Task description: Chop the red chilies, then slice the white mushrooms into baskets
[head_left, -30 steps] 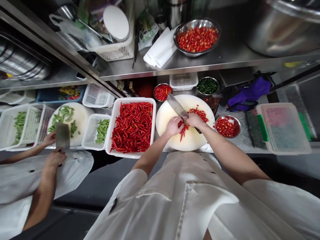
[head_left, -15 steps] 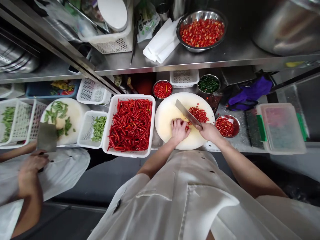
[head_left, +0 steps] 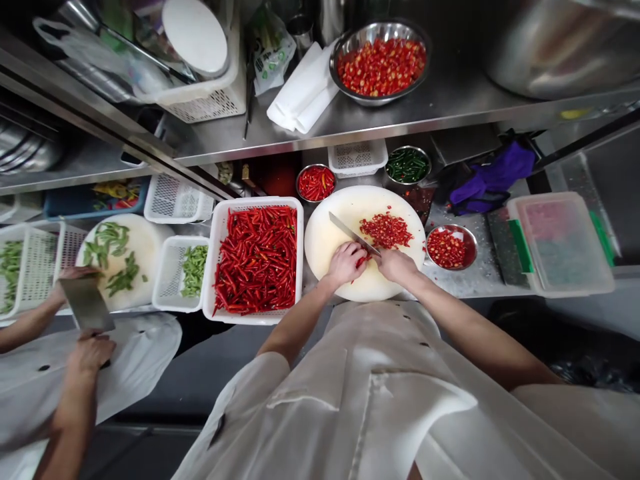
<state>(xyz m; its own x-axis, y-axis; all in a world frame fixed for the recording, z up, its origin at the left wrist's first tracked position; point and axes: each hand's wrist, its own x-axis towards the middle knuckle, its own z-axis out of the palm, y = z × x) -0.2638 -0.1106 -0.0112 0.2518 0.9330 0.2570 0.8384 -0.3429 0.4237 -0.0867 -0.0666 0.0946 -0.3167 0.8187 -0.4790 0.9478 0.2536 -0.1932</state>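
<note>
My right hand [head_left: 396, 265] is closed round the handle of a cleaver [head_left: 351, 234] whose blade lies across a round white cutting board [head_left: 330, 230]. My left hand [head_left: 345, 262] presses with curled fingers on a small bunch of red chillies [head_left: 361, 261] right beside the blade. A heap of chopped red chilli [head_left: 387, 231] lies on the board beyond the blade. To the left stands a white basket of whole red chillies [head_left: 256, 254].
A small steel bowl of chopped chilli [head_left: 447, 247] sits right of the board, a lidded plastic box [head_left: 563, 241] further right. A steel bowl of chopped chilli [head_left: 380, 63] is on the upper shelf. At left another person's hands hold a cleaver [head_left: 86, 304] by green chillies [head_left: 107, 252].
The cleaver came down from a raised slant to lie low on the board beside my left hand. The heap of chopped chilli has grown. The other person's cleaver moved nearer their body.
</note>
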